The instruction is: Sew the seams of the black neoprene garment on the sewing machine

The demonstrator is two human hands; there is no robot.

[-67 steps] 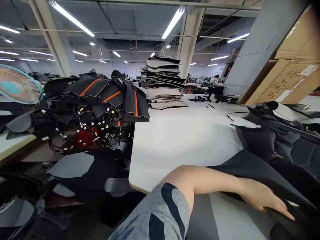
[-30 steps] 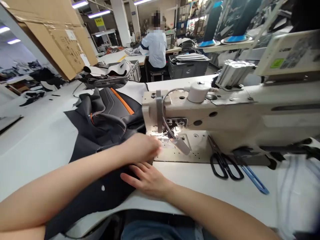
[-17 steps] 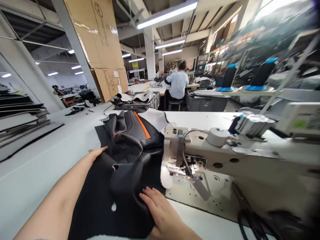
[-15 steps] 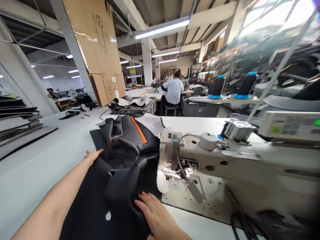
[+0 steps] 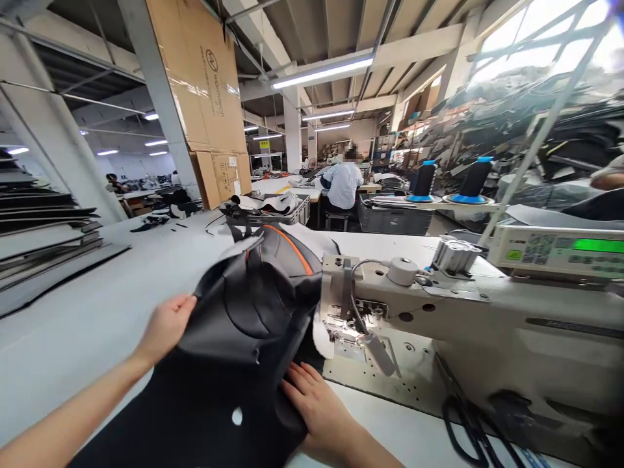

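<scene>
A large black leather seat cover (image 5: 244, 305) with an orange stripe lies bunched on the white table, left of the sewing machine (image 5: 448, 325). My left hand (image 5: 168, 325) pinches its left edge, lifting it slightly off the table. Close to the machine's needle area, my right hand (image 5: 316, 403) rests on a fold of the cover with fingers stretched out; its thumb is hidden. Part of the cover reaches beside the machine's head, next to the metal bed plate. A small hole in the black material shows white in front of me.
Black scissors (image 5: 470, 422) lie at the machine's lower right. Two black thread cones (image 5: 424, 181) stand behind it, near a control panel (image 5: 550, 250). Layered panels (image 5: 53, 240) are stacked at left. A grey crate (image 5: 299, 211) stands behind the cover; a person (image 5: 344, 182) sits farther back.
My left hand has gripped the cover's left edge and raised it, folding the leather over toward the right. My right hand has shifted slightly right and up. The view has tilted a little.
</scene>
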